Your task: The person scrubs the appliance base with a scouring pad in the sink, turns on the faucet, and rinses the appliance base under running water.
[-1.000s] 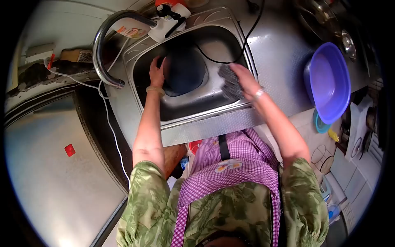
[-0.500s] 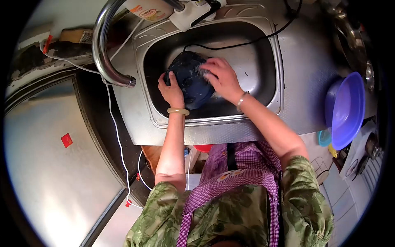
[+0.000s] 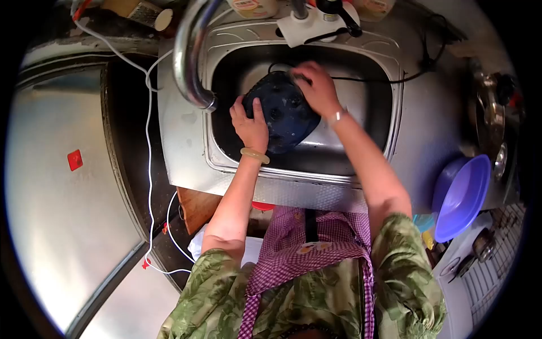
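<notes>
A dark blue, rounded object (image 3: 288,116) with several dark round spots and pale specks rests in the metal sink (image 3: 372,133). A black cord runs by its far edge; I cannot tell exactly what kind of thing it is. My left hand (image 3: 251,125) grips its left edge, thumb on the upper face and fingers along the side. Over the far right edge of the object is my right hand (image 3: 317,89), fingers bent and pressed together, slightly blurred. Whatever sits under those fingertips is hidden.
A curved chrome faucet (image 3: 189,56) hangs over the sink's left side. The black cord (image 3: 367,80) crosses the sink toward the right. On the right is a purple basin (image 3: 463,198), tilted. Bottles (image 3: 254,7) stand behind the sink, and a white cord (image 3: 149,169) hangs at the left.
The camera view has shifted, so the sink appears farther right and lower. My right hand has moved from the object's upper face to its far right edge. The left hand stays on the left side.
</notes>
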### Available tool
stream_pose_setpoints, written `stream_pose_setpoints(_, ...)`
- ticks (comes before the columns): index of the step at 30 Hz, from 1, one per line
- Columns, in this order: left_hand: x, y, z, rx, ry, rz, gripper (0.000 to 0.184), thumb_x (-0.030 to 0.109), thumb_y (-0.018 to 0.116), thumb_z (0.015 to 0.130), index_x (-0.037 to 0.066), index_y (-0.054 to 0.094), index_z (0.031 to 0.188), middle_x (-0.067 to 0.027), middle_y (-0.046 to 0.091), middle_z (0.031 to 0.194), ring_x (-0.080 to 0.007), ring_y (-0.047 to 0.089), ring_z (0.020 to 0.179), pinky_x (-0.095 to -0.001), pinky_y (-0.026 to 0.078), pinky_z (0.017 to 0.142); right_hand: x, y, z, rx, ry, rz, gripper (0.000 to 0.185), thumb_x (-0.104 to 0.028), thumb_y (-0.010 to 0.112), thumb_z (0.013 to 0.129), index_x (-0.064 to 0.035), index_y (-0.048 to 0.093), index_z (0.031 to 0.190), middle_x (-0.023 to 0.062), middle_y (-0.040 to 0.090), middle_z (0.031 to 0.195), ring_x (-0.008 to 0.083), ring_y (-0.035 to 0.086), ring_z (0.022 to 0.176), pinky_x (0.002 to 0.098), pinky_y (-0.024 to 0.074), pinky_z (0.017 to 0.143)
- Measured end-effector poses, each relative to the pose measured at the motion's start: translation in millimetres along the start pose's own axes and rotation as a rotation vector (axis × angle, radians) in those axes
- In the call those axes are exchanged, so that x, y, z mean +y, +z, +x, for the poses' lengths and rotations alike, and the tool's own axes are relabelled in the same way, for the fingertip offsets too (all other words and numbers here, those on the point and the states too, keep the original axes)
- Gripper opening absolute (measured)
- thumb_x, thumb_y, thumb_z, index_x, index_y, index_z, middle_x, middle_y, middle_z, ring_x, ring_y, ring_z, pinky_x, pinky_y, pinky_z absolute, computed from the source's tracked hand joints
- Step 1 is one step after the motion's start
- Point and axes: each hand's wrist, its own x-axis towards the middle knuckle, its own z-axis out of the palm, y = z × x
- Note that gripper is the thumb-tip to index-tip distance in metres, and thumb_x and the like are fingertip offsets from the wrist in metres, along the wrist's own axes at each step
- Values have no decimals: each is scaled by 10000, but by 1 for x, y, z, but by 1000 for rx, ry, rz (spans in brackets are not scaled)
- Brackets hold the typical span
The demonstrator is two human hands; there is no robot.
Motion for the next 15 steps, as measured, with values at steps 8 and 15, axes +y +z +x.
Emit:
stream_pose_setpoints(8, -9, -1, 11, -26, 24, -18, 391, 311, 626, 993, 13, 586, 1244, -208, 591, 1154, -388, 600, 1050, -422, 473, 930, -18, 23, 81, -531, -457, -131, 176, -110, 635, 842, -92, 715, 999, 61, 638, 1080, 289, 607, 1037, 416, 512, 904)
stream_pose_setpoints(15, 6, 2, 3, 2, 49, 38, 391, 322, 610, 1002, 24, 580, 1253, -206, 591, 1162, -399, 593, 1076, -438, 475, 933, -23, -1, 60, -450, -402, -193, 160, -70, 631, 847, -69, 701, 990, 82, 616, 1100, 297, 587, 1090, 397, 491, 965)
